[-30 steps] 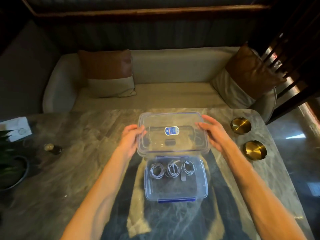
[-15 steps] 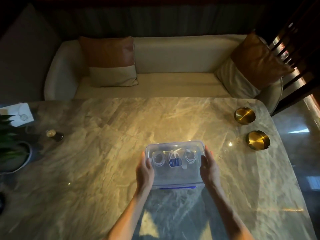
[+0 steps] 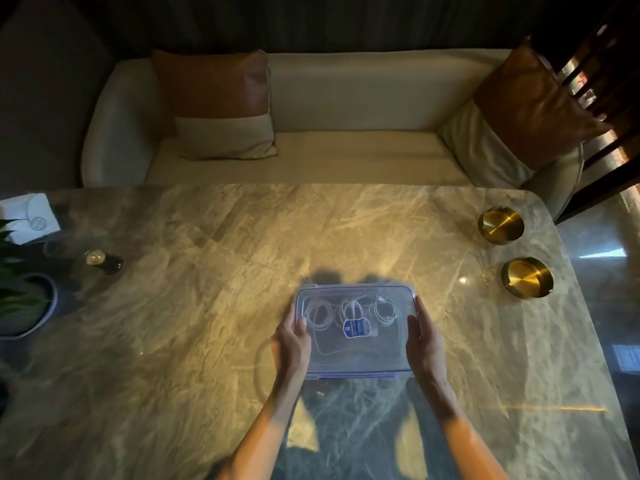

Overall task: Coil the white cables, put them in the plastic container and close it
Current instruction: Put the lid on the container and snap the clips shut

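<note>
A clear plastic container (image 3: 356, 362) with blue clips rests on the marble table, near the front middle. Its clear lid (image 3: 388, 344), with a blue label (image 3: 354, 328), lies on top of it. Through the lid I see three coiled white cables (image 3: 349, 311) side by side along the far wall. My left hand (image 3: 292, 341) grips the lid's left edge, thumb on top. My right hand (image 3: 422, 337) grips the right edge the same way.
Two brass bowls (image 3: 501, 224) (image 3: 526, 277) stand at the table's right. A small dark bottle (image 3: 104, 261), a potted plant (image 3: 20, 292) and a white card (image 3: 29, 216) sit at the left. A sofa with cushions (image 3: 218, 105) runs behind the table.
I have brought the lid from the far side of the container down onto it. It now covers the cables, and both hands have slid to its side edges.
</note>
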Available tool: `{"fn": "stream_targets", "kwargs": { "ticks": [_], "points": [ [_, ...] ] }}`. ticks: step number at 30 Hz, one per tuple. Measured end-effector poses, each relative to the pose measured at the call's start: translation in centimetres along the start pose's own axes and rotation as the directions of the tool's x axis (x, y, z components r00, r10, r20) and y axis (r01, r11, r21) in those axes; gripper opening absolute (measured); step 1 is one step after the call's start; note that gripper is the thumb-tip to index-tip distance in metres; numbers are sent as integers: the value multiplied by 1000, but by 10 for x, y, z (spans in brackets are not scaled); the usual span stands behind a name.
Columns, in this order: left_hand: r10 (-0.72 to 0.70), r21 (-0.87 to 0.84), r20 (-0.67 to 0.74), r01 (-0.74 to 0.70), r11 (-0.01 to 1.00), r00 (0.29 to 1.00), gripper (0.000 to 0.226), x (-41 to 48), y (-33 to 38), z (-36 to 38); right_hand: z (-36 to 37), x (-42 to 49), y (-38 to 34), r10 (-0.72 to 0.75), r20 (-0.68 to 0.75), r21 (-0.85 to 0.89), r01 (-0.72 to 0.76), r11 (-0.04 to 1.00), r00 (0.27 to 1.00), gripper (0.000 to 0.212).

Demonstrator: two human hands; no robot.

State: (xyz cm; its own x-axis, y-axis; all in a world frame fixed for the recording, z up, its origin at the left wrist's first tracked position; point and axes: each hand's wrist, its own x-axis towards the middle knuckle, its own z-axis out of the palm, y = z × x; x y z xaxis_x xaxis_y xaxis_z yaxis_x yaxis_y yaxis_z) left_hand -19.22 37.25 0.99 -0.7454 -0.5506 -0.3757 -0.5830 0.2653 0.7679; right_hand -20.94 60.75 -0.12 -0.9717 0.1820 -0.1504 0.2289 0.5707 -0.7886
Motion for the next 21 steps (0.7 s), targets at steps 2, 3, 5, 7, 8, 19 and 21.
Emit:
{"fn": "stream_targets", "kwargs": {
  "ticks": [2, 3, 5, 7, 8, 19, 21],
  "points": [
    [-56, -75, 32, 59, 995, 998, 43, 1, -5, 0, -1, -3, 2, -21, -16, 17, 22, 1000, 1000, 48],
    [-63, -77, 36, 66, 995, 997, 43, 1, -6, -1, 1, -4, 3, -18, -32, 20, 19, 1000, 999, 48],
    [-79, -104, 57, 85, 991, 995, 45, 2, -8, -2, 5, -6, 2, -3, -65, 17, 5, 1000, 998, 48],
    [-110, -147, 96, 124, 981, 989, 47, 4, -11, -3, 12, -7, 3, 20, -86, -25, -23, 999, 996, 47],
    [-116, -156, 110, 132, 979, 987, 49, 5, -12, -4, 17, -8, 4, 29, -99, -88, -38, 995, 995, 47],
    [-294, 43, 79, 292, 956, 952, 54, 12, 3, -2, 22, -5, -18, 311, -159, -159, -336, 928, 937, 67],
    [-402, -5, 64, 403, 915, 913, 53, -4, -1, -7, 35, -22, -28, 528, -119, 21, -529, 848, 841, 84]
  ]
}}
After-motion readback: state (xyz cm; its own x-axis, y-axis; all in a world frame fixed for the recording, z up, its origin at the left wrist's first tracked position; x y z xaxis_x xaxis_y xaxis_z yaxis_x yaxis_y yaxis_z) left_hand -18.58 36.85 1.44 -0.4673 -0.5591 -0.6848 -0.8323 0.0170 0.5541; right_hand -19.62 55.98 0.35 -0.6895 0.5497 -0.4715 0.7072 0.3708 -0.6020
